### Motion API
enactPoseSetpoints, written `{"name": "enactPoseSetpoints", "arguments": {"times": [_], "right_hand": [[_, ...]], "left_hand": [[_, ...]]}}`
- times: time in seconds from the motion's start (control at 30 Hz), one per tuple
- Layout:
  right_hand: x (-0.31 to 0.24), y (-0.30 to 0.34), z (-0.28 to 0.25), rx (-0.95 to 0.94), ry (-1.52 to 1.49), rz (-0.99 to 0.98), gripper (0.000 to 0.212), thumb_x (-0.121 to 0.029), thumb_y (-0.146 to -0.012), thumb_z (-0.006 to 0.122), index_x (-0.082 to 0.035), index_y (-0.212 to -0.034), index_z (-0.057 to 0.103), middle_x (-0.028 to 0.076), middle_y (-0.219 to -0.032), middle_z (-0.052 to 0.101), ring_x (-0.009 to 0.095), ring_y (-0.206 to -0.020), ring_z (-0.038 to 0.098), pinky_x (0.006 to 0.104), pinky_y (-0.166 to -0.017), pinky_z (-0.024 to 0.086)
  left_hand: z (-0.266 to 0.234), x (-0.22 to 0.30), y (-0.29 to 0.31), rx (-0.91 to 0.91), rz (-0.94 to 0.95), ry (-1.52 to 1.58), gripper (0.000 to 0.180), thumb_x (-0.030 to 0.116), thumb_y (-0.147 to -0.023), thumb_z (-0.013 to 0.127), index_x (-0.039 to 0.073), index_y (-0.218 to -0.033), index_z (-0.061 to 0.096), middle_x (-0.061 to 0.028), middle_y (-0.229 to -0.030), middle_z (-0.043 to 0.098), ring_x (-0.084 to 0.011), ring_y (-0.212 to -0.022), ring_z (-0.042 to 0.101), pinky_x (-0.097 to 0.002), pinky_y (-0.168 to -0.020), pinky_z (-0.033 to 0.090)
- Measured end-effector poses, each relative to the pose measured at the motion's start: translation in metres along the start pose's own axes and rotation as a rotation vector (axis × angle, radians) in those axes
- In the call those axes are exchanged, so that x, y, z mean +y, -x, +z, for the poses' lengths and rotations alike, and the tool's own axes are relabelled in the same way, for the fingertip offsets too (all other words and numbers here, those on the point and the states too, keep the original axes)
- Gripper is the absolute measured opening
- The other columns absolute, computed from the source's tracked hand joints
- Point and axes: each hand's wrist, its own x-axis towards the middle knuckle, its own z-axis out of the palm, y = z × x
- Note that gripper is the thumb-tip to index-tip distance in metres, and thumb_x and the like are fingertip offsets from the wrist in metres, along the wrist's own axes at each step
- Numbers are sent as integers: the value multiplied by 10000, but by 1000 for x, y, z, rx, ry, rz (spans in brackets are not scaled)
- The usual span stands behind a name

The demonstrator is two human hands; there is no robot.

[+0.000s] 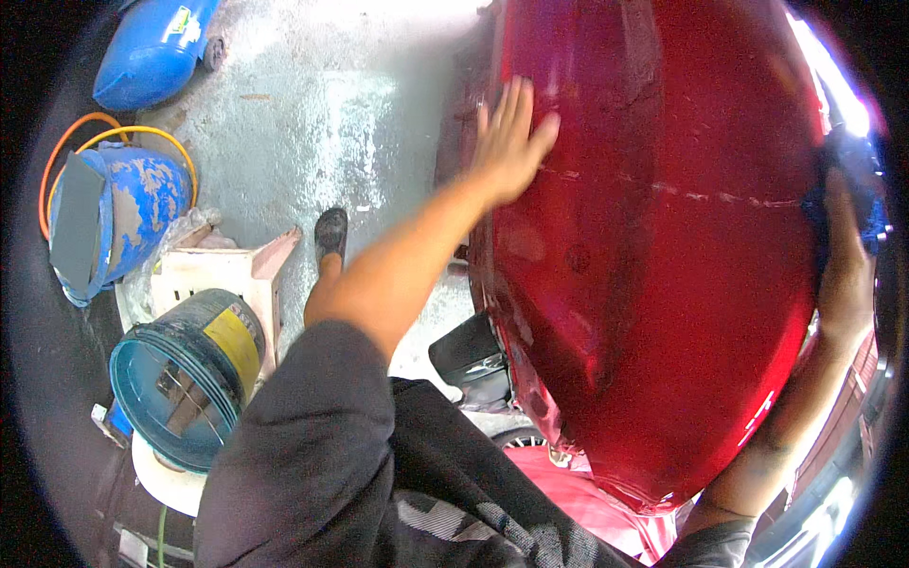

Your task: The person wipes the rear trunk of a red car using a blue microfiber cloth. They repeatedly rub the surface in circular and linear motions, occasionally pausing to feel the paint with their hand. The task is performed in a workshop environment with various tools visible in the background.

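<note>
A large glossy red car body panel fills the right half of the view, with a pale scuffed line running across it. My left hand lies flat on its left edge, fingers stretched and thumb apart, holding nothing. At the panel's far right edge, my right hand is at a bunched blue cloth. The fingers there are partly hidden, but the cloth appears gripped in them.
To the left stand a dark bucket, a white stool-like stand, a worn blue drum with an orange hose, and a blue tank. A black box-shaped part sits beside the panel's lower left edge.
</note>
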Motion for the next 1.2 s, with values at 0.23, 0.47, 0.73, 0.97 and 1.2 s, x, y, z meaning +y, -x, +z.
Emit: {"name": "enactPoseSetpoints", "arguments": {"times": [0.23,0.47,0.73,0.97,1.2], "right_hand": [[-3,3,-1,-3,250,-135,385,-228,-1081,665,-20,-1406,667,105,-1365,683,184,-1214,645,354,-1083,502],[3,-2,-8,-1,140,-23,412,-249,-1082,661,-18,-1424,669,100,-1382,679,189,-1256,634,361,-1126,475],[4,-3,-4,1,110,-81,397,-216,-1072,668,15,-1396,680,107,-1362,697,193,-1273,638,370,-1157,462],[-10,5,10,19,264,-116,342,-110,-1083,604,7,-1394,682,131,-1393,687,215,-1302,628,379,-1161,457],[5,-5,-8,22,230,-257,365,-80,-1078,605,7,-1425,673,133,-1457,668,218,-1341,617,382,-1174,455]], "left_hand": [[15,17,62,-94,-29,29,804,527,-1154,225,-58,-1692,108,-247,-1795,64,-395,-1670,62,-642,-1305,94],[-3,4,38,-132,13,-46,880,595,-1133,259,-49,-1703,70,-253,-1794,38,-347,-1677,34,-550,-1335,48],[9,31,80,-131,-59,182,859,600,-1132,235,-17,-1711,88,-224,-1802,28,-331,-1678,12,-576,-1331,53],[-5,32,61,-165,46,145,858,569,-1138,262,-36,-1706,47,-249,-1796,-17,-352,-1675,-25,-530,-1340,14],[16,24,31,-77,96,74,859,549,-1126,346,-63,-1682,111,-315,-1765,87,-445,-1656,65,-572,-1331,91]]}}
